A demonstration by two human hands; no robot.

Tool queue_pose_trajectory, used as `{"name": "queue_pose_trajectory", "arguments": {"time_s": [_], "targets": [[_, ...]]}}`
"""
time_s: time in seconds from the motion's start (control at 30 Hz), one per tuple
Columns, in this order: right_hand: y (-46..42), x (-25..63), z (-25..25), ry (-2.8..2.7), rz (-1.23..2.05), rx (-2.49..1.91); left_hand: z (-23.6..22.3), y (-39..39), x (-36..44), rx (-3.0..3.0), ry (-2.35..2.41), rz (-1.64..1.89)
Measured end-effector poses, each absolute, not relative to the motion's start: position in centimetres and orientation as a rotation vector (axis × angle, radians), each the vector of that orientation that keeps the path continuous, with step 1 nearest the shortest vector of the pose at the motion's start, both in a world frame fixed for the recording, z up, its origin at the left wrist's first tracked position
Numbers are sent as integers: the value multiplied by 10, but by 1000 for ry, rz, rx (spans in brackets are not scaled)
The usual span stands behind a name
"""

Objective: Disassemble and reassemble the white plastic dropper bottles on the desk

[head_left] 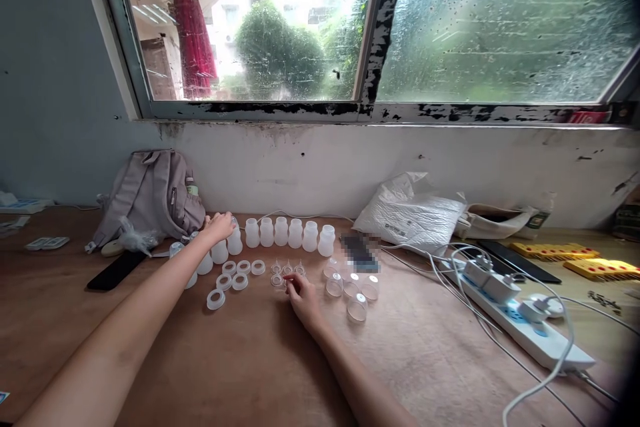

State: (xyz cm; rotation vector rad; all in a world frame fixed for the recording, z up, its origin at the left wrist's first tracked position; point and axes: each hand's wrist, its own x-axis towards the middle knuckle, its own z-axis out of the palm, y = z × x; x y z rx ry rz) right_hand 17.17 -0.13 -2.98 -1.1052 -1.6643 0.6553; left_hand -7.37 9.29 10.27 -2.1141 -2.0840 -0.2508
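My left hand [219,227] reaches out over the bottle row, its fingers closed round the top of a frosted baby bottle [234,243]. Several more frosted bottles [281,232] stand upright in a curved line along the back; my left forearm partly covers those at its left end. My right hand [303,297] is low over the table, thumb and forefinger pinched at a clear bottle nipple mostly hidden by the fingertips. Beside it lie several clear nipples [277,268]. White collar rings [240,281] lie between my hands, and clear dome caps [357,307] stand right of my right hand.
A grey backpack [150,190], a black phone [116,271] and a plastic bag [137,238] are on the left. Towards the right are a silver mailer bag [410,210], a blurred dark object [360,252], a power strip [540,340] with loose cables, and yellow pieces [555,251].
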Motion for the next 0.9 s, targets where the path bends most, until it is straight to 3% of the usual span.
{"name": "queue_pose_trajectory", "arguments": {"time_s": [0.2,0.37,0.53,0.7,0.9], "targets": [[0,187,-24,-1670,317,-1386,90,49,-49,-2181,-1770,-400],[1,191,-27,-1804,144,-1686,35,0,-39,-2283,-1627,-349],[3,194,-31,-1839,141,-1795,-7,-9,-41,-2270,-1626,-600],[1,195,-25,-1789,189,-1731,-8,-4,-23,-2282,-1640,-754],[-22,180,-16,-2122,279,-1296,-5,-2,4,-2326,-1569,-1094]]}}
